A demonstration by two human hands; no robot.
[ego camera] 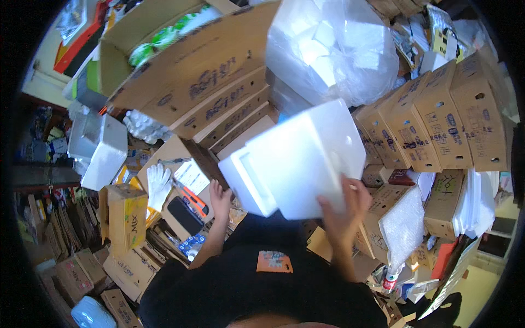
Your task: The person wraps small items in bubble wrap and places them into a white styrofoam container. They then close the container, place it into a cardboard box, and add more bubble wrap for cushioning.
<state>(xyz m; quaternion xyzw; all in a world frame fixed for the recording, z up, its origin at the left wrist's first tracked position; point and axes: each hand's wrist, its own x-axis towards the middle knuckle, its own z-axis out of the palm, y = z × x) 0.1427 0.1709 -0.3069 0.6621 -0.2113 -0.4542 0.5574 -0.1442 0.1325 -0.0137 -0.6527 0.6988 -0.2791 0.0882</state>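
In front of me is a white foam box (pixel 287 160), tilted, with a recessed notch along its left end. My right hand (pixel 346 205) grips its lower right side, thumb on the near face. Just left of the box is my left hand (pixel 220 199), fingers raised and apart, with nothing seen in it. A cardboard surface (pixel 154 158) by that hand bears a white glove (pixel 159 186), a printed paper sheet (pixel 191 177), an orange utility knife (pixel 195 199) and a black phone (pixel 185 217). A dark slender tool (pixel 175 160) lies above the sheet.
Large cardboard cartons (pixel 197 78) are stacked ahead, and more cartons (pixel 434 119) stand at right. A clear plastic bag (pixel 332 49) full of white foam pieces bulges beyond the box. Another foam box (pixel 104 151) sits at left; bubble wrap (pixel 404 229) hangs at right.
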